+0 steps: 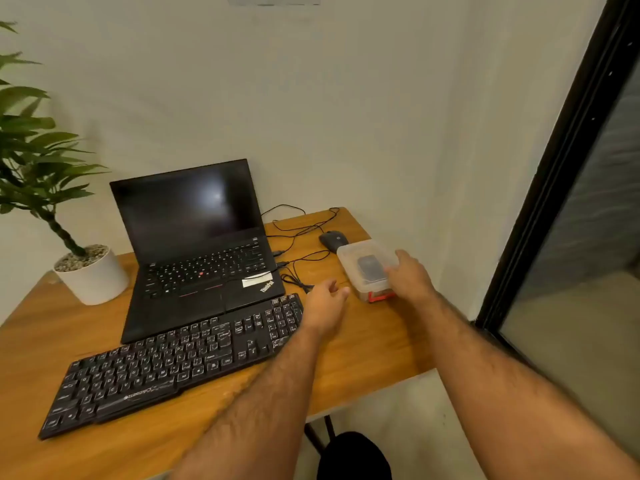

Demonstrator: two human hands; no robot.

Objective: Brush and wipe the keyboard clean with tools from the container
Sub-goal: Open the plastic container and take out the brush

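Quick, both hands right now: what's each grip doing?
Left hand: open, fingers loosely curled, holding nothing, above the table beside the container.
Right hand: grips the container's lid at its near right edge.

The black open laptop (197, 251) stands on the wooden counter (41, 344), toward its back edge. Just in front of the laptop lies the black full-size keyboard (166, 365), set at a slant. Left of the laptop stands the white round pot with a green plant (90, 273). Right of the laptop lie thin black cables (298, 233), and beyond them the black computer mouse (333, 240). Just in front of the mouse, right of the laptop, sits the clear plastic lidded container (367, 268), near the counter's right edge.
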